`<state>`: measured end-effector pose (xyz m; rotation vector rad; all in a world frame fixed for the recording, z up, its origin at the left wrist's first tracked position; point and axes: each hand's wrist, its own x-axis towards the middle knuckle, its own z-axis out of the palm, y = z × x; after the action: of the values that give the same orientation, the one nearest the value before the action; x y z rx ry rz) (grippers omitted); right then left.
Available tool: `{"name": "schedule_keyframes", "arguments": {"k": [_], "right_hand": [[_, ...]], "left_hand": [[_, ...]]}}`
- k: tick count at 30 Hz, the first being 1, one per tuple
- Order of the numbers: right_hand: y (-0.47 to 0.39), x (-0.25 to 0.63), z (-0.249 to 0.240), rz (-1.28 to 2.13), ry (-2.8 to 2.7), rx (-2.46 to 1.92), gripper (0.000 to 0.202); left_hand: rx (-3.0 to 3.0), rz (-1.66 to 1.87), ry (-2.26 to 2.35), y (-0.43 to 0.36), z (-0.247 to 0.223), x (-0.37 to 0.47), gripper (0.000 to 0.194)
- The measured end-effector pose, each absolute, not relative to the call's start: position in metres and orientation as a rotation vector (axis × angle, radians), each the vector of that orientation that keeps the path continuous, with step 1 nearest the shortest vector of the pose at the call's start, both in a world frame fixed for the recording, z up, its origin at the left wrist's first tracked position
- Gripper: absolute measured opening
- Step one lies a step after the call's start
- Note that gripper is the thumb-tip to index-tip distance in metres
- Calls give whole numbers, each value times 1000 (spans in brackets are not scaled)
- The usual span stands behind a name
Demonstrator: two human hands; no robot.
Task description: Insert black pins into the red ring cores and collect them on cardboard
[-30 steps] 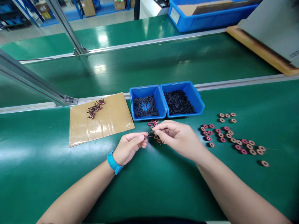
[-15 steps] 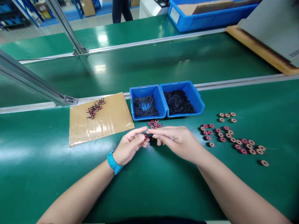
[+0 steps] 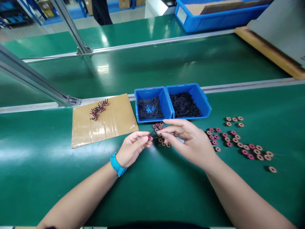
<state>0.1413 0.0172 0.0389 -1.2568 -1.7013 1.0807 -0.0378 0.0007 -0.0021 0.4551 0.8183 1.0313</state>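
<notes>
My left hand (image 3: 134, 147), with a blue band at the wrist, pinches a small red toothed motor core (image 3: 149, 137) between thumb and fingers. Thin dark leads (image 3: 154, 135) run from the core towards my right hand (image 3: 184, 138). The right thumb and a finger close around the end of these leads, while the index finger stretches out above. Just behind and below the fingertips lies a cluster of red and copper cores (image 3: 164, 143), partly covered by the right hand.
Two blue bins (image 3: 170, 109) hold many short black sleeves. On the left, a brown cardboard sheet (image 3: 107, 127) carries several cores with black leads (image 3: 96, 111). More loose cores (image 3: 238, 140) lie at the right. A metal post (image 3: 71, 28) and rail cross behind; a person's legs (image 3: 101, 11) show beyond.
My right hand has drawn slightly away from the left and its index finger has lifted, uncovering the cluster of cores. My left hand still holds its core. The person behind has moved left.
</notes>
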Motion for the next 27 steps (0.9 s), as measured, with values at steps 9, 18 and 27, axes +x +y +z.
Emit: {"name": "schedule_keyframes", "arguments": {"k": [9, 18, 27], "right_hand": [[13, 141, 41, 1000, -1818, -1263, 24], [12, 140, 42, 946, -1863, -1261, 22], [13, 139, 44, 882, -1934, -1252, 22]], "left_hand": [[451, 1043, 840, 0, -4, -37, 21], [437, 1046, 843, 1, -2, -37, 21], [433, 1044, 846, 0, -1, -37, 22]]}}
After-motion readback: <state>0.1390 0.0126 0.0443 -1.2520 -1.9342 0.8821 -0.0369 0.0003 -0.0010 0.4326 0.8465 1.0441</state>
